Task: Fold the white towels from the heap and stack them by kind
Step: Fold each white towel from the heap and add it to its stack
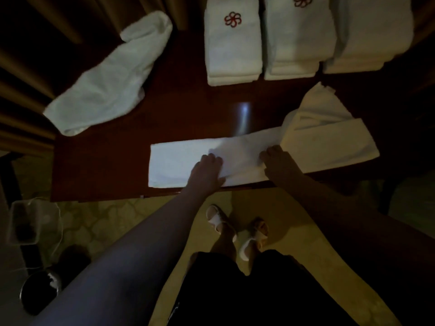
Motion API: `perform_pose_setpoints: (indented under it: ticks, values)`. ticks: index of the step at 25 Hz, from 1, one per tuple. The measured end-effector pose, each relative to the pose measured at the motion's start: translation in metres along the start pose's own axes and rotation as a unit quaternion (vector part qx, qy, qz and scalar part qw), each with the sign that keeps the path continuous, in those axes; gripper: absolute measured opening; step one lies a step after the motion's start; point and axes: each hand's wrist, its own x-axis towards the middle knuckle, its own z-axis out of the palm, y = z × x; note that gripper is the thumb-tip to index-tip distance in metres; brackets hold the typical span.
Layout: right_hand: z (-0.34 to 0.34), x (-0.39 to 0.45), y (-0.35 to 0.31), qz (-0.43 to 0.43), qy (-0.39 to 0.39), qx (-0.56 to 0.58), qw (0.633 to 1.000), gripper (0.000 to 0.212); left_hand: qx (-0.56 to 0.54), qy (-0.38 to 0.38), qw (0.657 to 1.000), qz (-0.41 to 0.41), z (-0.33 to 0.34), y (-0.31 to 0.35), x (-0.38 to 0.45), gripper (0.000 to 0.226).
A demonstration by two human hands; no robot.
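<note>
A long white towel (181, 161) lies folded into a strip along the near edge of the dark wooden table (117, 165). Its right end (329, 137) is doubled back and rumpled. My left hand (207, 170) rests on the strip near its middle, fingers bent at the knuckles. My right hand (277, 161) presses on the strip just to the right, where the doubled part begins. A loose unfolded white towel (106, 78) lies at the table's far left. Three stacks of folded white towels stand at the back: one with a red flower emblem (233, 43), a second (299, 38), a third (374, 36).
Dark curtains (47, 55) hang behind the table at the left. On the floor at the lower left stand a clear plastic box (30, 222) and a dark round bin (37, 292). My feet in white slippers (235, 229) stand on patterned carpet below the table edge.
</note>
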Motion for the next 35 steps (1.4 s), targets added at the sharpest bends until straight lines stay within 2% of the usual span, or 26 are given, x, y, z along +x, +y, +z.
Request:
perform_pose_setpoints:
  ticks: [3, 5, 7, 9, 10, 12, 14, 17, 20, 22, 24, 27, 29, 31, 35]
  values:
    - [-0.01, 0.004, 0.036, -0.002, 0.026, -0.034, 0.999, 0.035, -0.053, 0.017, 0.997, 0.048, 0.001, 0.053, 0.027, 0.051]
    - [-0.009, 0.008, 0.059, -0.001, 0.021, -0.115, 0.993, 0.035, -0.064, 0.016, 0.997, 0.048, 0.002, 0.083, 0.043, 0.053]
    - [-0.018, 0.012, 0.077, -0.004, -0.008, -0.174, 0.985, 0.034, -0.044, -0.005, 0.999, 0.026, 0.004, 0.104, 0.057, 0.057]
    - [-0.029, 0.019, 0.092, 0.009, -0.02, -0.179, 0.984, 0.029, -0.024, -0.027, 0.999, -0.004, 0.005, 0.115, 0.068, 0.057]
    - [-0.038, 0.02, 0.1, 0.027, -0.005, -0.188, 0.982, 0.025, -0.016, -0.03, 0.999, -0.014, 0.005, 0.116, 0.073, 0.056]
    - [-0.051, 0.02, 0.113, 0.073, -0.033, -0.198, 0.977, 0.02, 0.001, -0.027, 0.999, -0.026, 0.004, 0.117, 0.078, 0.052]
    - [-0.051, 0.016, 0.13, 0.093, -0.01, -0.202, 0.975, 0.026, 0.023, -0.021, 0.999, -0.036, 0.005, 0.118, 0.08, 0.05]
    - [-0.046, 0.004, 0.147, 0.095, 0.065, -0.142, 0.983, 0.025, 0.034, -0.015, 0.998, -0.052, 0.004, 0.12, 0.081, 0.041]
    - [-0.056, -0.014, 0.15, 0.125, 0.046, -0.069, 0.989, 0.026, 0.002, -0.017, 0.999, -0.05, -0.003, 0.122, 0.081, 0.033]
    - [-0.055, -0.026, 0.157, 0.132, 0.068, -0.015, 0.989, 0.025, -0.017, -0.003, 0.998, -0.061, -0.011, 0.125, 0.078, 0.034]
    - [-0.048, -0.038, 0.164, 0.09, 0.103, 0.043, 0.99, 0.026, 0.027, 0.017, 0.997, -0.064, -0.018, 0.134, 0.076, 0.04]
    - [-0.047, -0.055, 0.166, 0.09, 0.144, 0.094, 0.981, 0.025, 0.052, 0.02, 0.998, -0.014, -0.023, 0.166, 0.08, 0.052]
    - [-0.042, -0.059, 0.168, 0.079, 0.128, 0.1, 0.984, 0.029, 0.044, 0.022, 0.998, 0.031, -0.022, 0.19, 0.088, 0.044]
    - [-0.034, -0.061, 0.172, 0.07, 0.121, 0.104, 0.985, 0.03, 0.038, 0.025, 0.998, 0.043, -0.021, 0.207, 0.096, 0.033]
    - [-0.018, -0.067, 0.188, 0.089, 0.111, 0.193, 0.971, 0.02, 0.047, 0.005, 0.995, 0.086, -0.017, 0.212, 0.098, 0.032]
